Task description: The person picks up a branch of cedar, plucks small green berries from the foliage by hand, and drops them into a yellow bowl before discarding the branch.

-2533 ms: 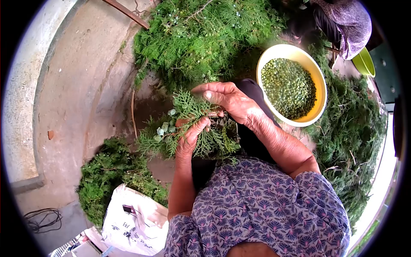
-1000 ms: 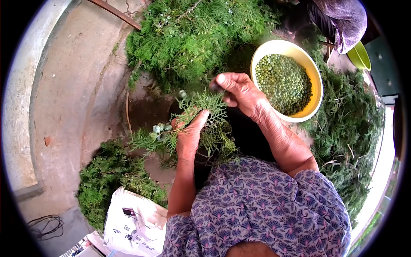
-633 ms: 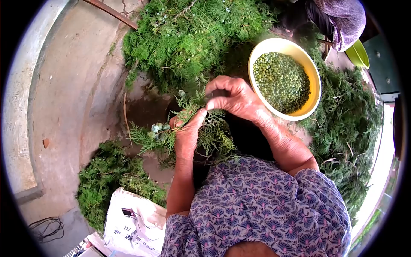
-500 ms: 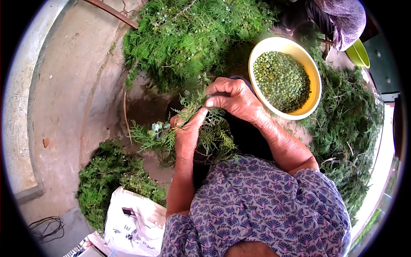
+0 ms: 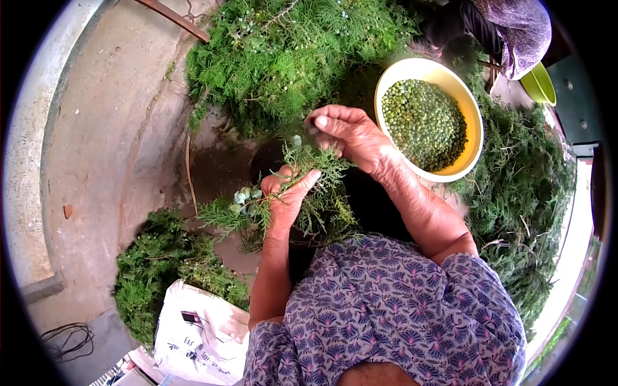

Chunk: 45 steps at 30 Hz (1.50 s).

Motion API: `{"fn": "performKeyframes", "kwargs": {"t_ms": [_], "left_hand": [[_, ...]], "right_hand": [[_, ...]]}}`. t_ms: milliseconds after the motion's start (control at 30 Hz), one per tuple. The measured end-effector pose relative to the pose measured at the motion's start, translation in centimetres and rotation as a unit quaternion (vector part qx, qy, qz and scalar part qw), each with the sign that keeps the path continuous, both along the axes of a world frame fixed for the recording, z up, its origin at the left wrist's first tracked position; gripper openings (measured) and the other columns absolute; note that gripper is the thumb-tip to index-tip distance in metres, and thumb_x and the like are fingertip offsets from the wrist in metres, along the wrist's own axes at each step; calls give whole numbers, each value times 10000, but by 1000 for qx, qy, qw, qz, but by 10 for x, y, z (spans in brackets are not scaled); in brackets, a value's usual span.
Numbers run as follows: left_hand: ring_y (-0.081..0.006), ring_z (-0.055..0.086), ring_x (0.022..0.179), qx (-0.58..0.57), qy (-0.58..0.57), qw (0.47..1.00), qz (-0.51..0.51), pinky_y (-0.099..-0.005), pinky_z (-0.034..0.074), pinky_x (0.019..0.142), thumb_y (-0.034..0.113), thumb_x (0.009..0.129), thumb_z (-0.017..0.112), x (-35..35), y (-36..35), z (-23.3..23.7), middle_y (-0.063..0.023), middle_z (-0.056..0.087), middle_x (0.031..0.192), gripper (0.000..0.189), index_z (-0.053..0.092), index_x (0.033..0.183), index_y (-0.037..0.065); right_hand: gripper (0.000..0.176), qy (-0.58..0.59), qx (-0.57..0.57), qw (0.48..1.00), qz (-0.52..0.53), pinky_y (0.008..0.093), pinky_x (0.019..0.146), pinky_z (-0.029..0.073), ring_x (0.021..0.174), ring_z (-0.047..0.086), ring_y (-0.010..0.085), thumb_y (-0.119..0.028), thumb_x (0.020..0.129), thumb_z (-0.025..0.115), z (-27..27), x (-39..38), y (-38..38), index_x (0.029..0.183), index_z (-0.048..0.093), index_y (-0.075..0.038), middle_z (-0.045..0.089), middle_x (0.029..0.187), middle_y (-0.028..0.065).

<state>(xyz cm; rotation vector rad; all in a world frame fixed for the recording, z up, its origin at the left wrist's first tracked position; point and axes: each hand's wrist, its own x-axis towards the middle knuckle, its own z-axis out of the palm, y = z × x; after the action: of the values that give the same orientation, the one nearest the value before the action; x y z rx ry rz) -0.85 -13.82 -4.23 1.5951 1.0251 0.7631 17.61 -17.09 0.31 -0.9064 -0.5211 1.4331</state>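
Left hand [image 5: 286, 196] at centre, grip wrapped round the stem of a sprig [image 5: 309, 168]. Pale berries [image 5: 243, 198] cluster at the hand's 9 o'clock, on the sprig. Right hand [image 5: 351, 132] at the sprig's 1 o'clock, thumb and fingertips pinched on its top; whether a berry sits between them, cannot tell. Bowl [image 5: 477, 132] of green berries [image 5: 425, 122] at the right hand's 3 o'clock, near, not touching

Risks, as judged:
- a hard tug could snap the thin stem or drag it through the left grip
- a small round berry could slip the pinch and vanish into the greenery below
- bowl is well filled; a knock from the forearm could spill it

Ground: bare concrete floor [image 5: 109, 128], curved kerb at 9 o'clock. Small green heap [image 5: 161, 270] and white bag [image 5: 199, 334] at 7. Big heap [image 5: 290, 51] at 12. Another person's sleeve [image 5: 515, 32] and a green basin [image 5: 544, 87] at 1. More greenery [image 5: 521, 193] at 3
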Motion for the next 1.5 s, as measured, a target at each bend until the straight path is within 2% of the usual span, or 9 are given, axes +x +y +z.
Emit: {"fn": "performKeyframes", "kwargs": {"t_ms": [267,433,533,667,767,833,1000,1233,1500], "left_hand": [[-128,476,458,50,13,997,-50,-283,388,447,347,719,729,2,-1,14,-5,546,558,335,591,701,42],[-38,423,499,-126,-169,976,59,-219,328,449,361,806,642,7,-9,36,50,503,593,318,626,792,44],[-42,435,535,-160,-139,971,112,-208,341,496,274,796,671,16,-14,51,51,514,623,238,639,820,40],[-53,466,582,-182,-149,961,146,-207,368,545,177,770,695,19,-14,55,37,554,674,165,643,804,24],[-61,503,620,-180,-179,959,127,-209,396,576,133,761,692,17,-14,48,18,596,721,139,646,818,15],[-64,519,640,-171,-192,962,93,-210,408,594,120,766,683,16,-13,48,3,619,762,135,654,839,10],[-70,523,626,-181,-196,959,96,-217,412,577,121,764,685,7,-14,49,-6,632,787,142,662,857,15],[-69,503,564,-206,-175,961,52,-207,390,504,225,784,677,-2,-11,41,23,577,691,201,641,818,30],[-63,502,555,-214,-171,961,48,-207,389,494,238,786,677,-1,-10,42,20,573,684,209,636,826,37]], "right_hand": [[242,-100,21,991,81,194,578,408,661,491,47,-251,814,647,0,-11,3,953,645,-54,610,798,-25],[179,-156,-17,987,32,218,644,437,749,542,68,-155,809,645,12,-11,-4,946,649,-39,615,824,-4],[160,-312,111,943,-30,248,784,444,835,554,118,-32,791,627,11,-12,-3,948,655,-23,608,909,43],[154,-349,133,927,-34,236,717,449,804,548,94,-75,809,624,10,-11,-5,955,650,-34,613,875,19],[164,-267,23,963,-19,205,623,429,751,535,63,-146,822,626,17,-19,-9,951,641,-46,613,832,-10],[188,-58,-85,994,-20,175,547,384,678,515,39,-207,825,627,16,-24,-9,941,635,-59,613,812,-23],[178,147,33,987,-47,230,444,309,533,427,96,-182,880,522,-1,-7,-2,928,554,-13,521,671,25],[333,70,-33,994,77,150,436,352,595,495,24,-314,828,617,3,-12,-9,1048,604,-65,604,823,-22],[244,56,-2,993,106,157,419,347,551,473,16,-245,786,667,6,-16,-10,940,651,-56,609,815,-24]]}}
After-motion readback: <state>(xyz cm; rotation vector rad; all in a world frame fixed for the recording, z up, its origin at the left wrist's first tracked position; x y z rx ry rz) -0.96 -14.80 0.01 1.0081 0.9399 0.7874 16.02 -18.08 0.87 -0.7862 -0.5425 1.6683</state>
